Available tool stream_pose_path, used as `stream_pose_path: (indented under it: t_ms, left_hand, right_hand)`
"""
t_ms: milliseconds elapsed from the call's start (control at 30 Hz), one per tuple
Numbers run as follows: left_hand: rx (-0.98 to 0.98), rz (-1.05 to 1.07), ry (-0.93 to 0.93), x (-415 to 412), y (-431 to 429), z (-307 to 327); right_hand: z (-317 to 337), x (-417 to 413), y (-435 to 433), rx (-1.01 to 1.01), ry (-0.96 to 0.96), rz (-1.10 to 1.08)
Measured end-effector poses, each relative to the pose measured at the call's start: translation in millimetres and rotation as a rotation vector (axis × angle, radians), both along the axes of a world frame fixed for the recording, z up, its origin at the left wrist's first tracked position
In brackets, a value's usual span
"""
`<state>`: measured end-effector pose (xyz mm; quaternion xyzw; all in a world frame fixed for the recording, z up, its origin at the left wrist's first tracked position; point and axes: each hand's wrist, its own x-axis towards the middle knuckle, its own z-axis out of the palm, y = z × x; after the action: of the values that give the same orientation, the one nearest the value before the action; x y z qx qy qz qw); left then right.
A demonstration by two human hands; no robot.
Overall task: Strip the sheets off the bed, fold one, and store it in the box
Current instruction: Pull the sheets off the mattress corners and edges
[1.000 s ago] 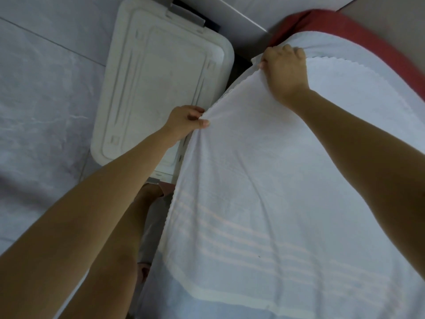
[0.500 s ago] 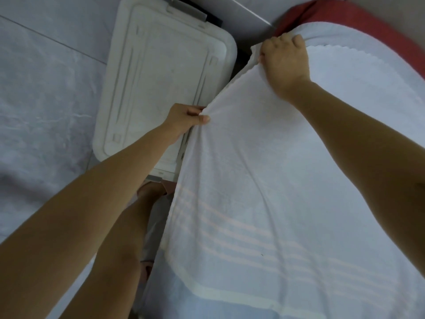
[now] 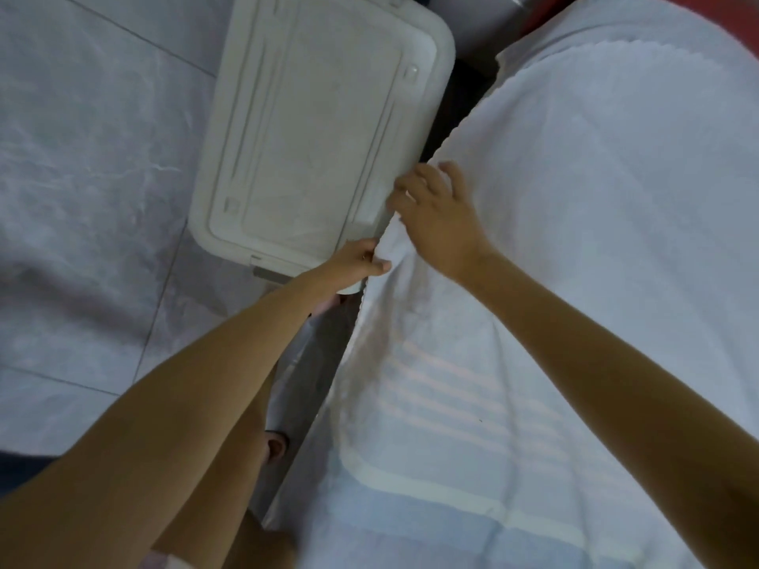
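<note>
A white sheet point(image 3: 575, 248) with pale stripes and a scalloped edge covers the bed on the right. My left hand point(image 3: 357, 262) pinches the sheet's left edge beside the box. Just above it, my right hand point(image 3: 435, 217) lies on the same edge with its fingers spread and loosely bent over the cloth; a grip is not plain. The white plastic box point(image 3: 320, 129) with its lid on stands on the floor left of the bed.
Grey marble floor tiles point(image 3: 90, 166) spread to the left. A red cover point(image 3: 546, 14) shows at the bed's far end. A dark gap runs between box and bed. My leg and foot point(image 3: 275, 445) stand below, next to the bed.
My right hand has let go of the sheet's far corner and come back along the edge to just above my left hand. The left hand kept its pinch.
</note>
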<state>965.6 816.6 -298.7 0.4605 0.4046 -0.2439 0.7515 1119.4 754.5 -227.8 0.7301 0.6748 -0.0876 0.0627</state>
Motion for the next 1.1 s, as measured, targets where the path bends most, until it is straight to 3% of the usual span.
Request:
stream_pose_path:
  t_ms: [233, 433, 500, 733, 833, 933, 1033, 1100]
  left_hand:
    - [0.046, 0.189, 0.023, -19.9, 1.5, 4.0]
    - [-0.241, 0.202, 0.050, -34.5, 28.4, 8.4]
    - [-0.254, 0.235, 0.068, -36.8, 35.9, 5.4]
    - [0.132, 0.236, 0.119, -28.2, 30.0, -1.8]
    - [0.247, 0.278, 0.174, -16.4, 15.9, -1.5]
    - [0.337, 0.281, 0.200, -7.4, -1.0, -4.3]
    - [0.438, 0.220, 0.225, -0.8, -12.3, -1.6]
    - [0.466, 0.149, 0.286, 4.1, -16.5, 2.4]
  right_hand:
    - [1.2, -34.8, -45.2, -0.034, -0.039, -0.223]
    - [15.9, -42.8, -60.1, -0.024, -0.057, -0.342]
    - [17.8, -43.7, -61.9, -0.022, -0.051, -0.356]
    - [20.0, -55.7, -69.2, -0.073, 0.034, -0.277]
    - [22.7, -53.1, -78.8, 0.047, 0.090, -0.208]
    - [30.7, -24.1, -93.6, 0.185, 0.081, -0.572]
    - [39.7, 25.3, -112.6, 0.134, 0.077, -0.993]
    - [44.6, 59.3, -121.6, 0.063, 0.104, -1.135]
